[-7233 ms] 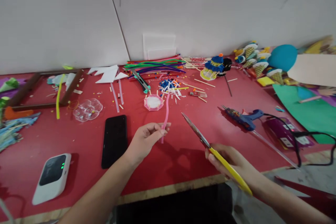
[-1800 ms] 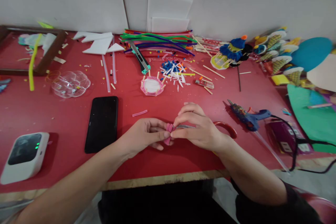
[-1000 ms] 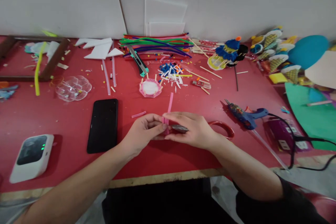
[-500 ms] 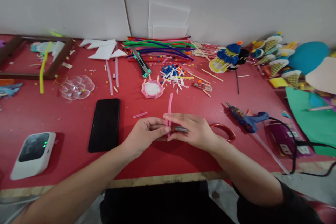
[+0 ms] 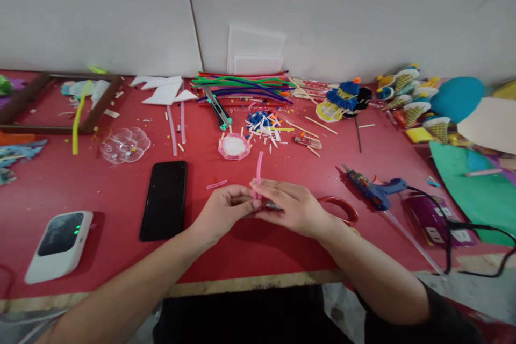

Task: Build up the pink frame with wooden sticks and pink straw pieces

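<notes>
My left hand (image 5: 226,209) and my right hand (image 5: 292,207) meet over the red table (image 5: 100,188), both pinching a pink straw (image 5: 259,164) that stands up from between the fingertips. Under my right hand lie scissors with a red handle loop (image 5: 342,208) sticking out to the right; the blades are mostly hidden by the palm. A short cut piece of pink straw (image 5: 216,184) lies just left of my left hand. A small pink and white disc with sticks around its rim (image 5: 234,146) sits beyond the straw.
A black phone (image 5: 165,200) and a white device with a green light (image 5: 59,245) lie at left. A blue glue gun (image 5: 374,189) with cable lies at right. Coloured straws (image 5: 242,86), a cutter (image 5: 217,108), cut bits, a clear plastic tray (image 5: 124,145) and paper crafts line the back.
Seven seconds ago my left hand held up a long straw and my right held the scissors in the air. Now both hands rest low, pinching the straw; it changed from bent to upright.
</notes>
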A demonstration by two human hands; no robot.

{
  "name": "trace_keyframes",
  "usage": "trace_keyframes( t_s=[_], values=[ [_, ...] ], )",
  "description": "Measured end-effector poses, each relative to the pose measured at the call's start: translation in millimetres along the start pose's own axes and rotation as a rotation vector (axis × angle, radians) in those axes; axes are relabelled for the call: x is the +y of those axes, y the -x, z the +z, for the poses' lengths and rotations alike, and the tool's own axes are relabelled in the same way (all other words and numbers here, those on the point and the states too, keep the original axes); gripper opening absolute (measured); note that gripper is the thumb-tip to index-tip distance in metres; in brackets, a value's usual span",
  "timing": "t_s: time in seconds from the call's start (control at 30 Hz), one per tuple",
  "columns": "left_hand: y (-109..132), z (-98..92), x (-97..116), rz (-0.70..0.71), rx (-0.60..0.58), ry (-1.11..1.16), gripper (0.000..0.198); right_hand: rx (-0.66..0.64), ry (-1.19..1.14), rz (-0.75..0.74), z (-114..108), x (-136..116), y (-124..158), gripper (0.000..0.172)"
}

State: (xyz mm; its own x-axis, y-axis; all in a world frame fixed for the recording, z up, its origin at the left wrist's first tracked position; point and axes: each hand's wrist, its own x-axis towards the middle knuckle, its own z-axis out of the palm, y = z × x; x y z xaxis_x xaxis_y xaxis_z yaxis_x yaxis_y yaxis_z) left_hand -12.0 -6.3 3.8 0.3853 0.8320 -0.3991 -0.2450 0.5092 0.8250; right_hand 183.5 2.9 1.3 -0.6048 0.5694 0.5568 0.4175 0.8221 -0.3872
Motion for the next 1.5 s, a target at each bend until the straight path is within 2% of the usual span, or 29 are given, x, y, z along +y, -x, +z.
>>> trace_keyframes(
  t_s=[0.43,0.6,0.73,0.93,1.1,1.37,1.5],
  values=[
    [-1,0.4,3,0.007,0.011,-0.124,0.027,0.003,-0.024,-0.047,4,2,2,0.052],
    [2,-2.2,7,0.039,0.046,-0.200,0.024,-0.026,-0.034,-0.023,4,0,0,0.050],
    [4,-1.2,8,0.072,0.054,-0.192,0.019,-0.002,-0.044,0.001,4,1,0,0.049],
    [4,-0.6,5,0.092,0.014,-0.266,0.014,0.011,-0.070,-0.008,6,4,3,0.052],
    [3,-3.0,1,0.127,0.040,-0.269,0.017,-0.024,-0.098,0.015,8,3,3,0.048],
    [1,-1.3,-2,0.087,0.062,-0.216,0.019,-0.029,-0.092,0.029,8,4,2,0.051],
    [1,1.6,-4,0.128,0.068,-0.298,0.017,-0.023,-0.053,0.015,6,4,2,0.047]
  ],
)
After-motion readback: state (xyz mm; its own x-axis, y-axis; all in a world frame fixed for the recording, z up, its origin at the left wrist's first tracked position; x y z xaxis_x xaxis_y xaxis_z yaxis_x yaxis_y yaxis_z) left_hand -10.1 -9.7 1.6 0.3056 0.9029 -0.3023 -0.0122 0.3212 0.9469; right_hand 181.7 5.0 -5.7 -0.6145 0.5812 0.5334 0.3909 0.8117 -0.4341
